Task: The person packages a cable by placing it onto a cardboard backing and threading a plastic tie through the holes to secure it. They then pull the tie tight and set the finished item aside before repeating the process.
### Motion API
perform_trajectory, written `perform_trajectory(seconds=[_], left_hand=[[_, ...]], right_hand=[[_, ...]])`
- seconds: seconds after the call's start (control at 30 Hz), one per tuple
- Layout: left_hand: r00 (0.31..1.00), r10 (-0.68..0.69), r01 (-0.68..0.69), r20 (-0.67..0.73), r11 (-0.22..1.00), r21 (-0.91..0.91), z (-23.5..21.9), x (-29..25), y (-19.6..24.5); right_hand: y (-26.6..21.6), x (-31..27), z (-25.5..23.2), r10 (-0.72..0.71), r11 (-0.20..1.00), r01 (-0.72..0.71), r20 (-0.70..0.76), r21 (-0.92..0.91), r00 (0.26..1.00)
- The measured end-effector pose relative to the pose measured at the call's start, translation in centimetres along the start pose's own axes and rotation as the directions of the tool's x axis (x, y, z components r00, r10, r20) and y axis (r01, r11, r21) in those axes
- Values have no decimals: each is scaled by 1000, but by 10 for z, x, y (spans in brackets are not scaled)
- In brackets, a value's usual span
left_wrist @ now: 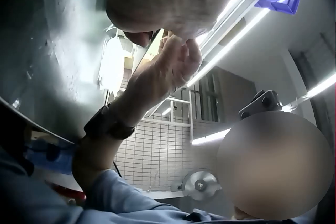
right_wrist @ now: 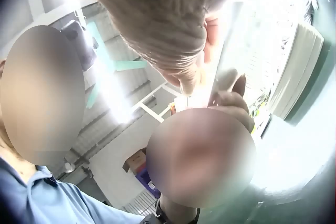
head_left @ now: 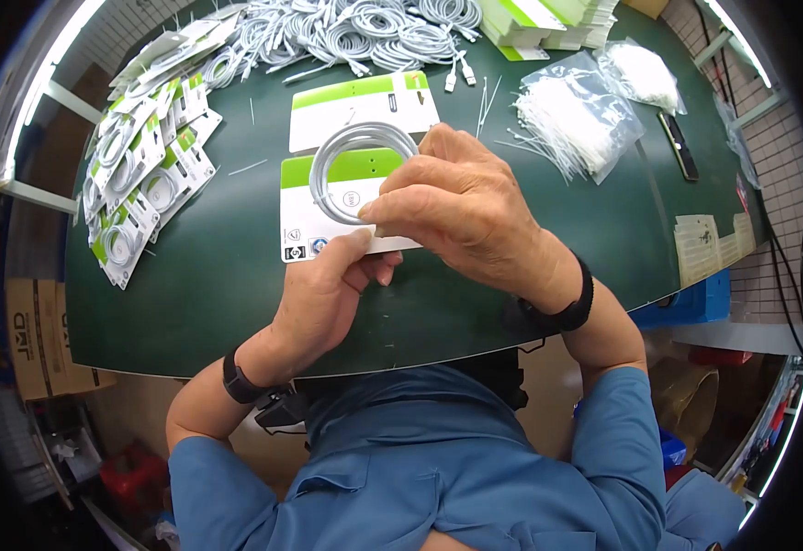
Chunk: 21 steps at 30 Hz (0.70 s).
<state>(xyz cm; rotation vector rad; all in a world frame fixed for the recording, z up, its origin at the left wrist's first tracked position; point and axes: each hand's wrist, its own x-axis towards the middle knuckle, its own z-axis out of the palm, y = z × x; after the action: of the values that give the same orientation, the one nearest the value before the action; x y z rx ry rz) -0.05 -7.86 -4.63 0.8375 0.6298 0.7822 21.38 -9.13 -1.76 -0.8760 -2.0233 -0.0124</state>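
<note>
My left hand [head_left: 320, 292] grips the lower edge of a white and green packaging card [head_left: 293, 207], its thumb over the printed front. A coiled white cable [head_left: 320, 174] lies against the face of that card. The right hand [head_left: 479, 211] pinches the lower right of the coil between thumb and fingers, covering the card's right side. Both hands meet close together above the table, and in the left wrist view the right hand [left_wrist: 165, 69] shows beyond the left palm. Just behind them lie flat white and green cards [head_left: 328, 121].
Finished-looking cards with coiled cables [head_left: 124, 170] pile up at the left. Many loose coiled cables [head_left: 355, 37] heap along the back. Green-white card stacks [head_left: 548, 23] stand at back right, near a bag of white cable ties [head_left: 567, 110] and a phone-like dark object [head_left: 679, 145].
</note>
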Motion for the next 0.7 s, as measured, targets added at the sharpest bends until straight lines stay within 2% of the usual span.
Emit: perform_trajectory(seconds=[0.17,0.27,0.3,0.4,0.57,0.67,0.7], left_hand=[[996,79,-82,47,993,82,1,19,4],[986,122,-138,117,980,142,-3,26,5],[986,114,-131,120,981,144,-4,27,6],[964,153,-183,216,975,129,-5,30,11],[985,116,-129,131,986,101,0,37,15],[993,115,-113,-12,987,118,5,41,15],[993,113,-110,-21,988,107,4,43,12]], right_hand=[[11,-4,3,58,997,-58,9,-43,998],[21,-8,8,113,985,-106,-45,138,993],[21,-9,9,121,984,-113,-48,137,992],[23,-12,13,224,933,-199,-53,301,973],[24,-13,16,198,945,-181,-35,272,980],[22,-12,21,179,951,-161,-46,265,983],[22,-13,22,181,949,-166,-32,269,983]])
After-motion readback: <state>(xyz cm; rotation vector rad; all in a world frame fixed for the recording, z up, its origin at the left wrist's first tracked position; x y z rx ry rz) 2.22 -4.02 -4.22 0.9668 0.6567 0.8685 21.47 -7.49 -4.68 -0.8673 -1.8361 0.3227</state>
